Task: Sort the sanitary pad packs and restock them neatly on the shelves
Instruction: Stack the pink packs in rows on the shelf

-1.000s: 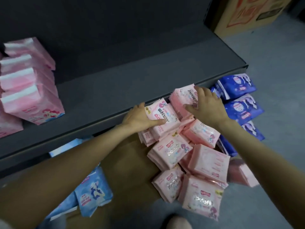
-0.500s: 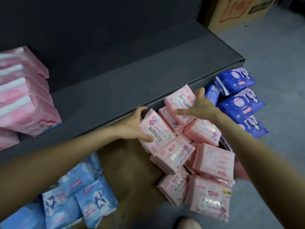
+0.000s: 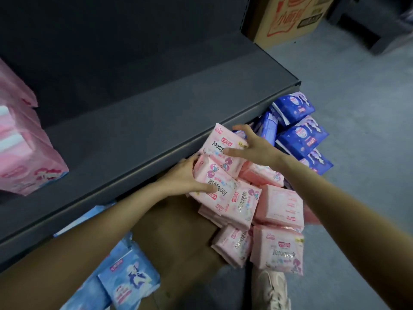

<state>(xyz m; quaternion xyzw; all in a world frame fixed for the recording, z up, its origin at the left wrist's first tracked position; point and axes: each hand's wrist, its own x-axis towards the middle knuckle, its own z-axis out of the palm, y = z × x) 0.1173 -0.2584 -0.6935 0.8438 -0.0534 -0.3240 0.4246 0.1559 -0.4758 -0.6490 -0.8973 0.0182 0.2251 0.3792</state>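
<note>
A heap of pink sanitary pad packs [image 3: 277,206] lies on brown cardboard [image 3: 176,231] on the floor, just below the dark grey shelf [image 3: 138,130]. My left hand [image 3: 183,177] grips one pink pack [image 3: 214,182] at the heap's top, thumb across its face. My right hand [image 3: 252,146] holds another pink pack [image 3: 223,148] raised against the shelf's front edge, thumb over the front and fingers behind it. Larger pink packs [image 3: 24,157] stand in a row at the shelf's left end.
Dark blue packs [image 3: 299,135] are piled on the floor to the right of the heap. Light blue packs [image 3: 125,278] lie at the lower left under the shelf edge. A cardboard box [image 3: 288,16] stands at the shelf's far end. My shoe [image 3: 274,287] is beside the heap.
Both hands have lifted their pink packs out of the heap toward the shelf edge. The right hand's pack has tilted more upright. The view has shifted slightly left.
</note>
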